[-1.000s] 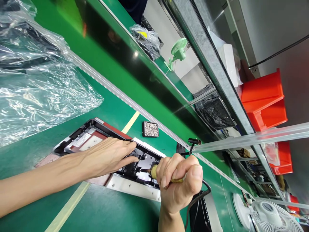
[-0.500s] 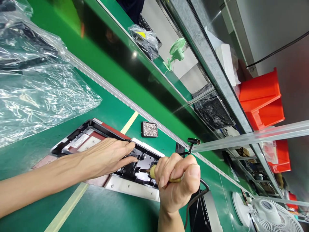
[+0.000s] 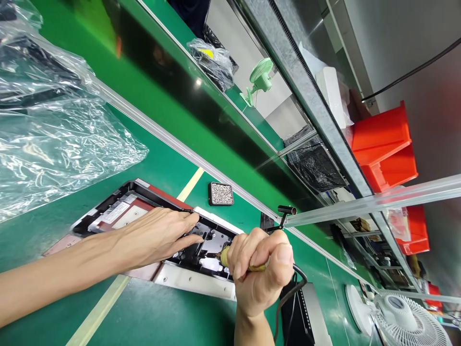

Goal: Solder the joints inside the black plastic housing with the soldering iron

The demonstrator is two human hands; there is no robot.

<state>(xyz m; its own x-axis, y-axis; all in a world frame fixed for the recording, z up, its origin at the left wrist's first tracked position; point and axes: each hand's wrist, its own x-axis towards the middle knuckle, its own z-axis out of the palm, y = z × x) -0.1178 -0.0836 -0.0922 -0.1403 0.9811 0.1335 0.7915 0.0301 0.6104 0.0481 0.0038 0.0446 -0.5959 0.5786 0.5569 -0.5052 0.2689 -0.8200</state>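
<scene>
A screw tray sits at twelve o'clock of the opened black device; left hand presses flat on it, right hand grips a soldering iron.

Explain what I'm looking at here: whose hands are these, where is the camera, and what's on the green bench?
One picture, from a camera on the worker's head, tilted and looking down at their bare hands. The left hand rests flat on an opened flat device, fingers on its black insides. The right hand is fisted around a yellow-handled corded tool, whose tip is hidden. On the green bench lie a small tray of tiny metal bits and crumpled clear plastic wrap. A white fan sits lower right.
</scene>
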